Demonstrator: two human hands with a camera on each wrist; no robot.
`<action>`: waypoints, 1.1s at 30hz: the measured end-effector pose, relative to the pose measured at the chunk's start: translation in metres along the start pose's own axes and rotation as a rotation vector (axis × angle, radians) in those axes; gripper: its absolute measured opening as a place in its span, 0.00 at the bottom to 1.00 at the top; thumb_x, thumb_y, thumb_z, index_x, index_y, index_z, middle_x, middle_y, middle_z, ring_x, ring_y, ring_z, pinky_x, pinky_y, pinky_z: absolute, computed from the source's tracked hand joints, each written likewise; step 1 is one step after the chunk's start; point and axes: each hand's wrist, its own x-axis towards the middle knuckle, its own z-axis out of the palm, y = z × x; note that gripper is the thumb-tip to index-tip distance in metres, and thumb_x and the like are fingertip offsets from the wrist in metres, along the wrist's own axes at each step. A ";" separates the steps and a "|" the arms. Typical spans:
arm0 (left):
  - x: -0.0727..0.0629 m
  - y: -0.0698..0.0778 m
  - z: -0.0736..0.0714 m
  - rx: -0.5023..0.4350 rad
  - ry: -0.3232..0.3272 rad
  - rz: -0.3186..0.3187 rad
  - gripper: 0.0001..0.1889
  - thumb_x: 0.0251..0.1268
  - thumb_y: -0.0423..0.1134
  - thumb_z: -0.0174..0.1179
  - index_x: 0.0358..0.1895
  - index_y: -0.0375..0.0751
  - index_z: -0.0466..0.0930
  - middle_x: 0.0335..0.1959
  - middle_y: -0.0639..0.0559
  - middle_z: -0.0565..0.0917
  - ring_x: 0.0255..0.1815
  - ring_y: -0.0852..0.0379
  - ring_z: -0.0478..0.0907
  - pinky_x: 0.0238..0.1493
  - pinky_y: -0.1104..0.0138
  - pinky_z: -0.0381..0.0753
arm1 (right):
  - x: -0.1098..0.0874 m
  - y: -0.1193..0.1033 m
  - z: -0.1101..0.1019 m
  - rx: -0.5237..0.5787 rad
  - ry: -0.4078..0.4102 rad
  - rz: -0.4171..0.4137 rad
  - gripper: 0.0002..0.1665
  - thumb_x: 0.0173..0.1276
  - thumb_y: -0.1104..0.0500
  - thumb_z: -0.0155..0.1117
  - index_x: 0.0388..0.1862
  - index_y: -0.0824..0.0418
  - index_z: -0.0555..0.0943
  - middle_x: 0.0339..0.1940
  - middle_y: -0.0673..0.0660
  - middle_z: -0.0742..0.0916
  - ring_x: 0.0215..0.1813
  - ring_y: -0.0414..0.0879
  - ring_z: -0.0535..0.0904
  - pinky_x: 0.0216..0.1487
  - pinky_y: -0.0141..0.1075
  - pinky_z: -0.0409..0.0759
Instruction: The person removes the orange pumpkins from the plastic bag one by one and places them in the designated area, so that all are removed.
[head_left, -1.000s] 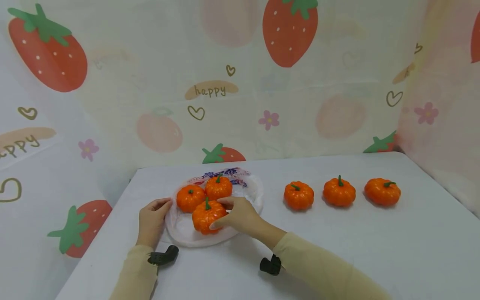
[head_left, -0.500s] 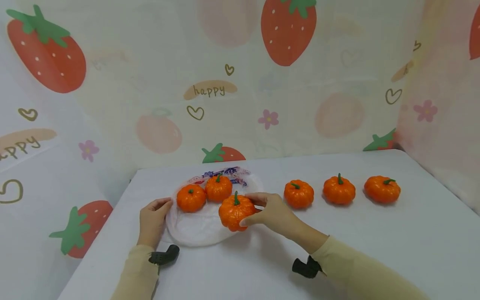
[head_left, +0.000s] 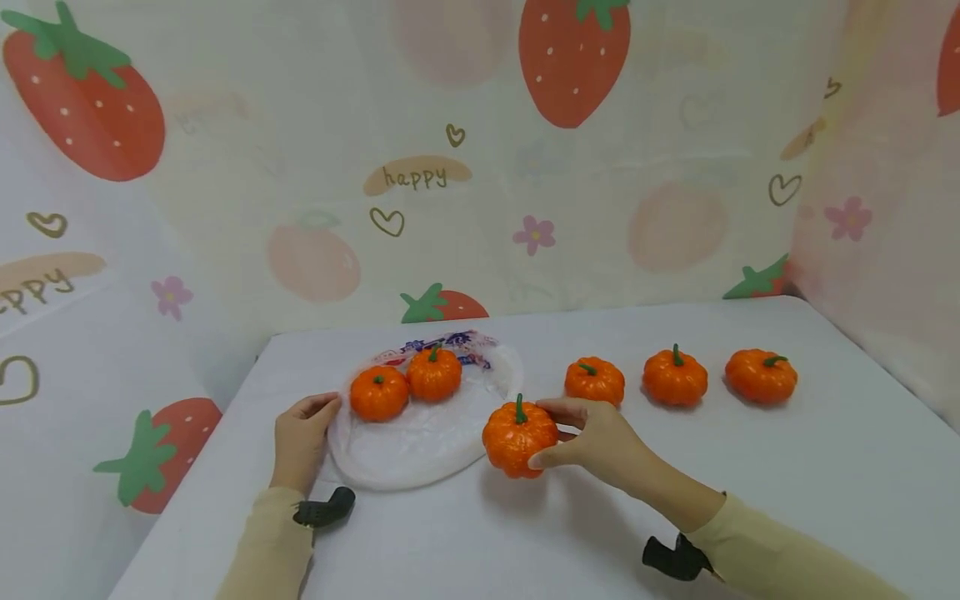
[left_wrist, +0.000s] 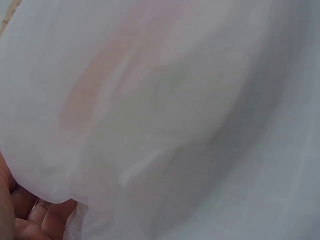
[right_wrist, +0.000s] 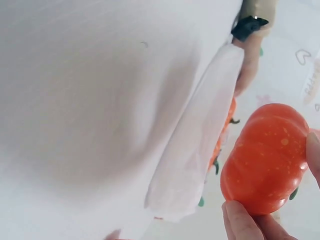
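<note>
Gripping an orange pumpkin [head_left: 516, 442] right of a white bag [head_left: 405, 462]

Clamped between thumb and fingers of the right hand [head_left: 603, 442], stem up, just above the white table [head_left: 465, 550]. Pinching the bag's left rim with the left hand [head_left: 300, 437]. Showing inside the bag, toward the far left, two more pumpkins [head_left: 378, 395]; farther right, three pumpkins in a row [head_left: 675, 379], the leftmost partly behind the right hand; at the far side, a strawberry-print backdrop [head_left: 465, 250].

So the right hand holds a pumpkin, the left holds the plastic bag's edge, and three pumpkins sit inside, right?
Not three: the head view shows two pumpkins inside the bag. The right hand holds another pumpkin, the left hand the bag's edge.
</note>
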 end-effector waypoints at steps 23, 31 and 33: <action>-0.002 0.001 0.000 -0.015 -0.003 -0.005 0.21 0.68 0.49 0.63 0.55 0.37 0.83 0.37 0.69 0.82 0.46 0.69 0.75 0.44 0.84 0.74 | -0.027 0.048 -0.052 -0.146 0.062 0.095 0.45 0.53 0.52 0.80 0.70 0.61 0.73 0.70 0.62 0.77 0.73 0.63 0.69 0.67 0.53 0.75; -0.004 0.002 -0.001 -0.007 0.001 0.003 0.20 0.69 0.48 0.62 0.55 0.37 0.83 0.37 0.68 0.82 0.47 0.68 0.74 0.45 0.84 0.74 | -0.030 0.057 -0.065 -0.200 0.074 0.135 0.48 0.53 0.49 0.80 0.71 0.61 0.72 0.71 0.63 0.76 0.73 0.64 0.68 0.68 0.56 0.72; -0.004 0.002 0.000 -0.004 -0.005 0.002 0.21 0.69 0.49 0.62 0.55 0.37 0.83 0.38 0.67 0.82 0.47 0.67 0.74 0.45 0.84 0.74 | -0.031 0.059 -0.068 -0.207 0.077 0.148 0.49 0.53 0.48 0.80 0.71 0.61 0.71 0.71 0.63 0.76 0.73 0.64 0.68 0.68 0.57 0.71</action>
